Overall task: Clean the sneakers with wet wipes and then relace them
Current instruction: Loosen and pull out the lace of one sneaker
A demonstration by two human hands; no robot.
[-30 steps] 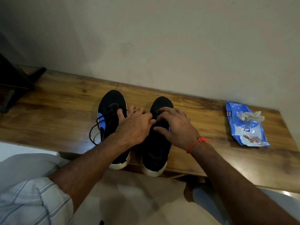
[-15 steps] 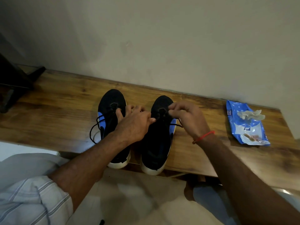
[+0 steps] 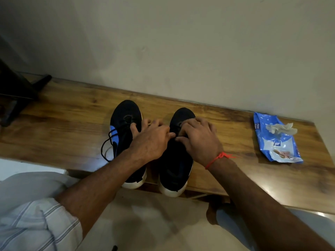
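Note:
Two black sneakers with white soles stand side by side on the wooden bench (image 3: 59,134), toes toward the wall. The left sneaker (image 3: 125,115) has a blue side patch and a loose black lace (image 3: 105,147) looping off its left side. My left hand (image 3: 152,140) lies across the gap between the shoes, fingertips at the right sneaker's (image 3: 176,165) lace area. My right hand (image 3: 199,140) sits on the right sneaker's upper, fingers curled and pinching a black lace right where my left fingertips meet it. The laces under both hands are mostly hidden.
A blue wet-wipe pack (image 3: 277,142) lies at the bench's right end with a crumpled used wipe (image 3: 281,127) on top. A dark object (image 3: 16,91) stands at the far left. The wall runs close behind the bench. My knees are below the front edge.
My right hand, which had lifted a lace up and to the right half a second ago, has come back down onto the right sneaker beside my left hand.

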